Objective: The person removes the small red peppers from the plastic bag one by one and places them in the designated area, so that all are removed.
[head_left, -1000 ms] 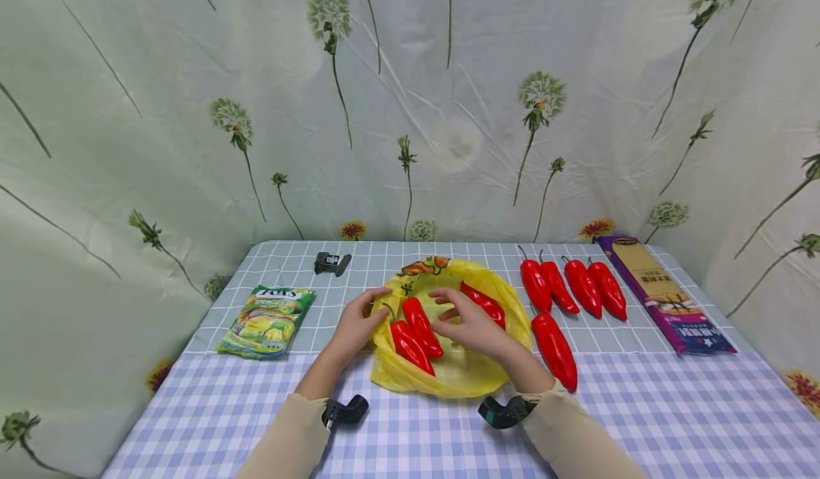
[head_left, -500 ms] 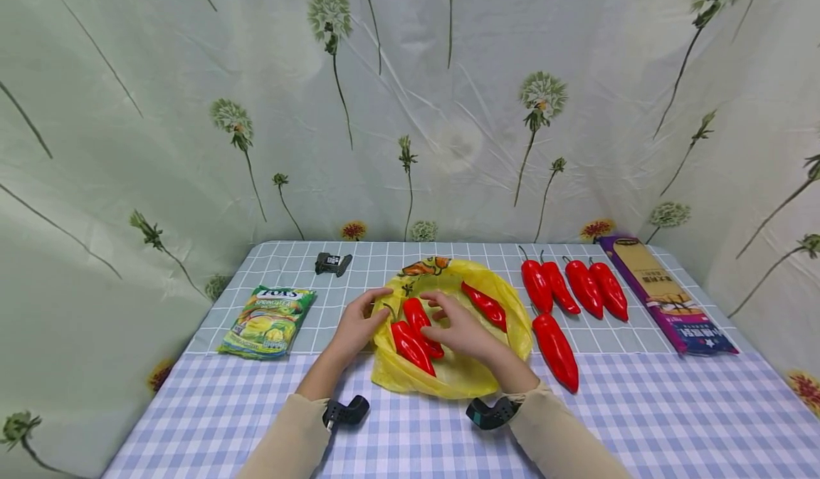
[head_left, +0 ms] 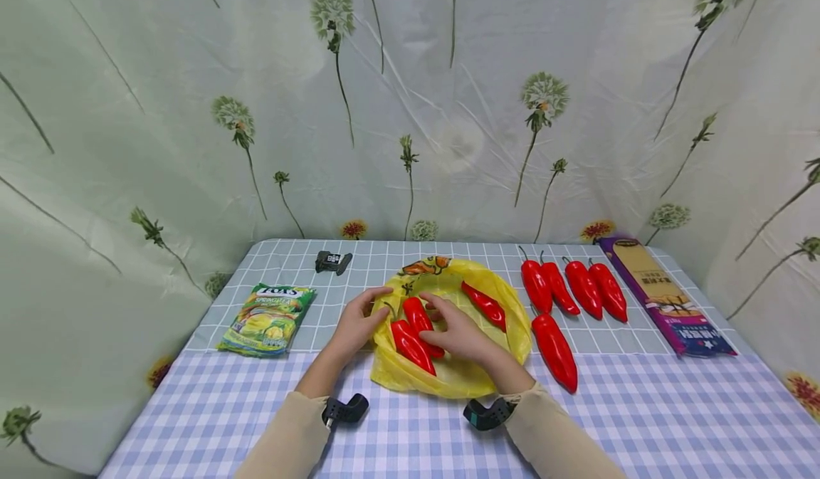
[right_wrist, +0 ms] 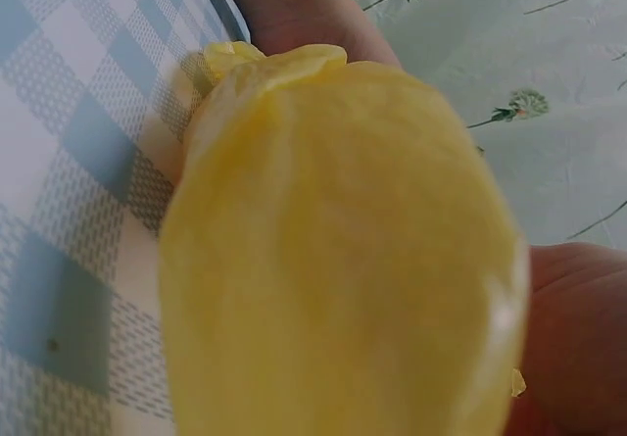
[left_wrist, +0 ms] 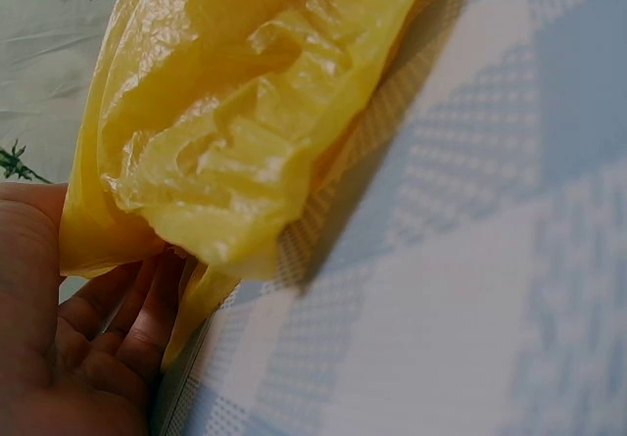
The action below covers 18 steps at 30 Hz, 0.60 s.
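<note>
Red pepper (head_left: 417, 314), the one by your right hand (head_left: 458, 331), lay inside the yellow bag (head_left: 393, 379), near its left side. It looked light, firm and shiny, so it might have been slippery. Its fat middle seemed the best place for you to take hold. Your right thumb and bent fingers were around it, but I could not tell if they squeezed it or only came close.

The bag looked thin, soft and crinkly, and a hard tug might have torn it. Your left hand (head_left: 354, 322) pinched its left edge, with fingers bent on the outside. A good bunch of that edge seemed safer than a tiny bit.

Your right hand covered part of the pepper. In the right wrist view, the bag blocked the pepper and your fingertips. Behind the bag, to its left, a black thing (head_left: 333, 262) was too small to name.
</note>
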Motion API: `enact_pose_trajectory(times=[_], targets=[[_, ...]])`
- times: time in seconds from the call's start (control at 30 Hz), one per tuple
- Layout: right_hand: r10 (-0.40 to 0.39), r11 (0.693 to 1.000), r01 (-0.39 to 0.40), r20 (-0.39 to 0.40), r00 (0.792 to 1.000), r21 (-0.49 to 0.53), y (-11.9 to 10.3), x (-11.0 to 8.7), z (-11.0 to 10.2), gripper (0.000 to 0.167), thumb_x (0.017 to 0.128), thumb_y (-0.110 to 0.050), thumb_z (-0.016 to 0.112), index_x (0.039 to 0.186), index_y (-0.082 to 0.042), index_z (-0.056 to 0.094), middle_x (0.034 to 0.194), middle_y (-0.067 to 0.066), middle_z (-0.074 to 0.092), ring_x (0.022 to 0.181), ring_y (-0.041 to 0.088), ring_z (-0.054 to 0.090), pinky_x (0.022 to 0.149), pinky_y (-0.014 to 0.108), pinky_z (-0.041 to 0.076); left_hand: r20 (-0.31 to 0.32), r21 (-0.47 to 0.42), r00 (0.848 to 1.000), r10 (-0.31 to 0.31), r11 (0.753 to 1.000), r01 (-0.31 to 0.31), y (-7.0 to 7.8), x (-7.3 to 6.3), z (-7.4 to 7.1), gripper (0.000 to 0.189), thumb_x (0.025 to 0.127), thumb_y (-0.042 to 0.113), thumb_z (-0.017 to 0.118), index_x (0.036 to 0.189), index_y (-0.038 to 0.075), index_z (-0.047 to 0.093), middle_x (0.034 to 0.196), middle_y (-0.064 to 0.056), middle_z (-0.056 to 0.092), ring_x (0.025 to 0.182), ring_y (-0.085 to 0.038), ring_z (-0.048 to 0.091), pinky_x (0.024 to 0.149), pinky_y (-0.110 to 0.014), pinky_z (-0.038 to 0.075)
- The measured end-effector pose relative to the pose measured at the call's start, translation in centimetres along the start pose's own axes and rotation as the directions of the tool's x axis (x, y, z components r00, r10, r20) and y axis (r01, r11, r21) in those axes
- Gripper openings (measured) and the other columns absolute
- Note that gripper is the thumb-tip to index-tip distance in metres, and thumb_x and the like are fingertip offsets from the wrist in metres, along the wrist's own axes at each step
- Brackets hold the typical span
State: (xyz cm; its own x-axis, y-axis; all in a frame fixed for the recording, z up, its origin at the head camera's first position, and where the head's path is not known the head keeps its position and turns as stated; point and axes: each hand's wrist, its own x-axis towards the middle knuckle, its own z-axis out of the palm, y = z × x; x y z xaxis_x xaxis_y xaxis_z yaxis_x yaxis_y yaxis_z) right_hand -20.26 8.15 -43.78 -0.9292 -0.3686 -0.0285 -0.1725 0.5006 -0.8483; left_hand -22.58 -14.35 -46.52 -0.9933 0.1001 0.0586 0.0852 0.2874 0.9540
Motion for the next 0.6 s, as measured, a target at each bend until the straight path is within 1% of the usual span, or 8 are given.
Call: enact_pose_trajectory(times=[0.13,0.23,0.43,0.6], targets=[[-0.004,1.000,0.004,0.011,1.000,0.013,0.14,-0.01,-0.12,0.071,0.090,-0.016,0.071,0.154,-0.018,0.038,0.141,0.011,0.055,0.127,0.030,0.055,0.103,0.049,0.051,0.004,-0.002,1.000,-0.001,1.000,0.001,0.08,-0.05,0.01,0.039,0.095,0.012,0.063,0.134,0.017,0.062,0.140,-0.008,0.059,0.119,-0.025,0.059,0.093,-0.030,0.055],[-0.016,1.000,0.015,0.019,1.000,0.016,0.30,0.02,-0.18,0.070,0.091,-0.015,0.070,0.153,-0.017,0.038,0.141,0.011,0.055,0.127,0.030,0.055,0.103,0.049,0.051,0.006,0.000,1.000,0.005,1.000,-0.005,0.04,-0.01,0.03,0.039,0.095,0.011,0.063,0.134,0.015,0.061,0.141,-0.010,0.059,0.120,-0.026,0.059,0.094,-0.030,0.055],[-0.033,0.999,0.032,0.031,0.999,0.006,0.33,0.05,-0.30,0.069,0.089,-0.012,0.069,0.152,-0.016,0.040,0.136,0.011,0.058,0.120,0.028,0.057,0.097,0.045,0.054,0.002,-0.004,1.000,0.007,1.000,-0.007,-0.04,0.03,0.08,0.039,0.095,0.010,0.063,0.134,0.014,0.062,0.140,-0.011,0.059,0.117,-0.025,0.060,0.089,-0.025,0.054],[-0.021,1.000,0.022,0.044,0.999,-0.013,0.31,0.05,-0.37,0.070,0.088,-0.011,0.071,0.151,-0.017,0.042,0.135,0.010,0.059,0.119,0.027,0.056,0.095,0.044,0.055,-0.001,0.001,1.000,0.009,1.000,-0.009,-0.06,0.04,0.12,0.038,0.095,0.010,0.063,0.133,0.014,0.062,0.140,-0.009,0.059,0.117,-0.024,0.060,0.090,-0.027,0.054]])
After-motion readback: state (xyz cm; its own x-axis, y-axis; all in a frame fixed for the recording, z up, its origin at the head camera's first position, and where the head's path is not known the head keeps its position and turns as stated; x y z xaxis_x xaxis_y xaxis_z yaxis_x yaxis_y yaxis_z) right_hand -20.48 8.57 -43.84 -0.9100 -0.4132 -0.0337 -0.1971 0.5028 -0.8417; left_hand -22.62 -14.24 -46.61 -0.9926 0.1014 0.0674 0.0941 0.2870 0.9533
